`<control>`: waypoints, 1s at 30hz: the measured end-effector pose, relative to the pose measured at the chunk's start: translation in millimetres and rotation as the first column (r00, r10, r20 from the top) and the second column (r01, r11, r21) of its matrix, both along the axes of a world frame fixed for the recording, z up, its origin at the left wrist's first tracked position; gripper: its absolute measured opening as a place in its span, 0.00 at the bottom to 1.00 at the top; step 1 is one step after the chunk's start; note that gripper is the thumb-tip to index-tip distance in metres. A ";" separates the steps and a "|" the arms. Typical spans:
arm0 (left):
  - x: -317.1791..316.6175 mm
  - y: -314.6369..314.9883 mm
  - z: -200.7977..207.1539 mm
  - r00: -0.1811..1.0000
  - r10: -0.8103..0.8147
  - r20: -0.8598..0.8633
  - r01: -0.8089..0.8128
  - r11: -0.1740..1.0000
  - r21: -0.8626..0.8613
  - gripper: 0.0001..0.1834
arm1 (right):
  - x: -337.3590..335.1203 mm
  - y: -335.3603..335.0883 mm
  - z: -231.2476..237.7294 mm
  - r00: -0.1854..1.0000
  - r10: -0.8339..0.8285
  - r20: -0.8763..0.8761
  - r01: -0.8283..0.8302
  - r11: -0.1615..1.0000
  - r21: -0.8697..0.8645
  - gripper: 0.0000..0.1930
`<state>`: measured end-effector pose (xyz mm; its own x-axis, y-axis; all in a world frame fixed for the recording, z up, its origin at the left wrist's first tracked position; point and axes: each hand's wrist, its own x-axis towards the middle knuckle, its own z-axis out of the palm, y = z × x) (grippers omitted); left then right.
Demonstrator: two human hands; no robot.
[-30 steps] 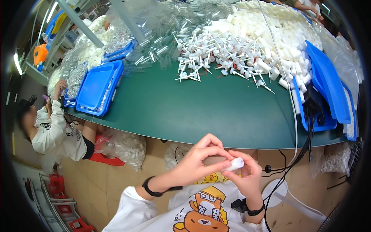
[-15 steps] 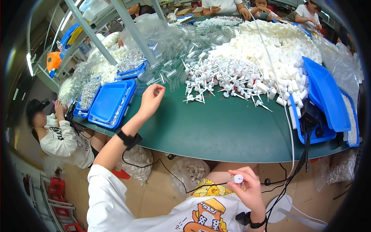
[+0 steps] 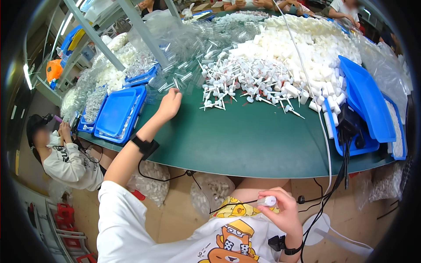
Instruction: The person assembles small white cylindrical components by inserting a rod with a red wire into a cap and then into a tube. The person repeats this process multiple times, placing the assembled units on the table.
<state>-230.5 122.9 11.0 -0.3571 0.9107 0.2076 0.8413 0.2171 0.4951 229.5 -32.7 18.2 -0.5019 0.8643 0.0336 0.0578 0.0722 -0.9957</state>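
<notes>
My left hand (image 3: 169, 105) is stretched over the table at the edge of a heap of clear plastic tubes (image 3: 179, 82). Its fingers are drawn together at the nearest tubes, and whatever they pinch is too small to make out. Low over my lap, my right hand (image 3: 283, 209) grips a short white cylinder (image 3: 268, 201) between thumb and fingers, its round end turned outward. To the right of my left hand lies a pile of thin white stems with round heads (image 3: 245, 79), some with red parts. Behind it rises a large mound of white cylinders (image 3: 302, 48).
Stacked blue trays (image 3: 116, 113) stand left of my left arm; more blue trays (image 3: 368, 101) lean at the right beside black cables (image 3: 346, 149). A white cord (image 3: 302, 65) hangs across the view. Filled bags (image 3: 210, 193) rest under the green table (image 3: 237, 144). Other people sit around.
My left hand has lowered its fingers to the clear tubes. The right hand still holds the white cylinder, now tilted more sideways. The whole view has shifted slightly.
</notes>
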 end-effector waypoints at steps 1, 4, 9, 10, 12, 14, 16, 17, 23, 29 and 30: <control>37.7 -11.8 22.9 0.970 -0.051 0.238 0.054 0.999 -0.005 0.21 | 2.0 -0.6 -5.4 0.998 -0.059 -0.034 0.057 0.997 -0.048 0.14; 92.4 -52.3 43.7 0.861 -0.381 0.336 0.377 0.923 0.078 0.21 | 0.9 4.9 -4.7 0.976 -0.117 -0.183 0.111 0.993 -0.043 0.14; 197.5 -146.1 66.9 0.575 -0.734 0.362 0.772 0.633 0.055 0.12 | -4.6 10.7 4.0 0.889 -0.087 -0.449 0.115 0.993 0.035 0.18; 211.4 -158.4 63.4 0.502 -0.773 0.388 0.800 0.585 0.133 0.08 | -5.4 9.9 7.4 0.884 -0.069 -0.462 0.104 0.993 0.051 0.18; 231.6 -168.4 59.7 0.451 -0.795 0.406 0.822 0.547 0.159 0.13 | -4.6 7.6 9.3 0.895 -0.065 -0.441 0.121 0.988 0.100 0.19; 243.0 -172.5 50.7 0.447 -0.795 0.410 0.792 0.565 0.232 0.15 | -6.0 3.8 9.3 0.921 -0.071 -0.384 0.140 0.978 0.157 0.19; 248.1 -180.3 37.0 0.469 -0.792 0.390 0.755 0.589 0.288 0.16 | -6.6 1.7 6.6 0.935 -0.081 -0.347 0.161 0.964 0.210 0.18; 249.4 -183.0 31.8 0.481 -0.790 0.380 0.735 0.600 0.316 0.17 | -5.0 1.3 5.2 0.942 -0.082 -0.325 0.167 0.956 0.242 0.18; 253.2 -195.3 14.4 0.482 -0.748 0.457 0.655 0.653 0.380 0.20 | -4.6 1.2 5.9 0.958 -0.060 -0.280 0.142 0.949 0.280 0.17; 251.3 -202.9 11.2 0.455 -0.794 0.403 0.752 0.585 0.304 0.18 | -5.9 8.5 11.4 0.986 0.112 -0.123 -0.073 0.957 0.280 0.16; 251.1 -203.8 12.7 0.463 -0.789 0.404 0.758 0.589 0.281 0.18 | -4.6 9.9 12.0 0.987 0.130 -0.096 -0.100 0.959 0.266 0.15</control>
<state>20.6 -80.9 23.6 0.4297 0.8544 0.2921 0.3270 -0.4488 0.8317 224.9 -22.8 30.1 -0.5778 0.7548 0.3105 -0.0768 0.3284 -0.9414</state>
